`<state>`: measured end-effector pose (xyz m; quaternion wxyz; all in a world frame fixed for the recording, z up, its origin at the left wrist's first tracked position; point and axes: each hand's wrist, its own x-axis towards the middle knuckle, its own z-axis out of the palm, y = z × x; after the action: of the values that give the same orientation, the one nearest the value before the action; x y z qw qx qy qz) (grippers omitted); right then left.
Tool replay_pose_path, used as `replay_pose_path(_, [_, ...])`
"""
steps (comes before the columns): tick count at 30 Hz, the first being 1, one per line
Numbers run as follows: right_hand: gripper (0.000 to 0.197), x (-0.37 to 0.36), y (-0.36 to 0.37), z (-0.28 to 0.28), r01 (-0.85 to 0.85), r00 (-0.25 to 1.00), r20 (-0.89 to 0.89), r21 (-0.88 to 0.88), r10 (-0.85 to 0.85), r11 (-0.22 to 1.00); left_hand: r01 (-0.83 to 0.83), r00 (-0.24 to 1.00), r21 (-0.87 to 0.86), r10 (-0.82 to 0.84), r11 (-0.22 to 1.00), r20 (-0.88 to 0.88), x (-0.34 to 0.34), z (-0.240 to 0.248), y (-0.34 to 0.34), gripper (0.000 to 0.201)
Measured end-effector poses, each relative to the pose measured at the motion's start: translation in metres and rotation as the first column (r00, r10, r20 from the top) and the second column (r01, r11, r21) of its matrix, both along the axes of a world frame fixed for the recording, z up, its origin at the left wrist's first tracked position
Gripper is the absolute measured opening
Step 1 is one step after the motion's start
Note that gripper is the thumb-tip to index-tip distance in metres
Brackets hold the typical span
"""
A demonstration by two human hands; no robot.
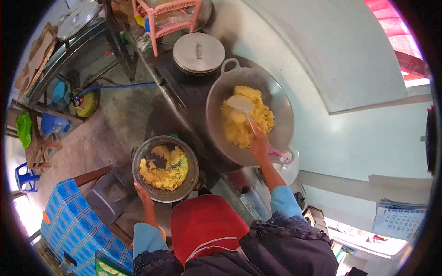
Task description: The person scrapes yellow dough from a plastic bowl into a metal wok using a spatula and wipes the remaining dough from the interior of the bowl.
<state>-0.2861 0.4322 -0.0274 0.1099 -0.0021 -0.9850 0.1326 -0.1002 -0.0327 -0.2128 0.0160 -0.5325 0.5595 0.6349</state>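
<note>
- I see the right hand [260,145] gripping a ladle [240,104] over the 1 o'clock wok [282,102].
- Left hand [145,198]: open, at the pot's [194,174] 7 o'clock.
- Partway, I judge: yellow food [264,118] sits in both.

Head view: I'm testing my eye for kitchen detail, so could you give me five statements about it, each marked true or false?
1. The right hand grips a ladle over the wok. True.
2. The food in the wok is green. False: it is yellow.
3. The left hand is at the side of the dark pot. True.
4. The lidded pot stands to the right of the wok. False: it stands to the left.
5. A blue checked cloth shows at the lower left. True.
</note>
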Motion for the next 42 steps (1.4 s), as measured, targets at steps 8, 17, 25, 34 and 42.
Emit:
replay_pose_path(8, [0.047, 0.05, 0.037, 0.097, 0.627, 0.779, 0.627, -0.779, -0.003, -0.004, -0.014, 0.997, 0.064, 0.019, 0.998, -0.081, 0.002, -0.013, -0.003, 0.085])
replay_pose_path(17, [0.033, 0.098, -0.01, 0.134, 0.662, 0.636, 0.695, -0.715, 0.335, 0.226, 0.109, 0.989, -0.022, -0.11, 0.994, -0.096, 0.021, -0.036, -0.01, 0.075])
replay_pose_path(25, [0.051, 0.063, -0.184, -0.003, -0.677, 0.528, 0.645, -0.073, 0.552, 0.733, 0.115, 0.989, -0.329, -0.138, 0.937, -0.047, 0.015, -0.048, -0.01, 0.058])
replay_pose_path(34, [0.041, -0.019, -0.291, -0.078, -0.899, 0.301, 0.372, 0.418, 0.878, 0.132, 0.042, 0.987, -0.353, -0.094, 0.935, -0.133, 0.006, -0.021, -0.005, 0.051])
replay_pose_path(42, [0.029, -0.012, -0.306, -0.087, -0.903, 0.14, 0.307, 0.429, 0.941, -0.006, -0.003, 0.989, -0.381, -0.054, 0.925, -0.139, 0.008, -0.026, 0.001, 0.049])
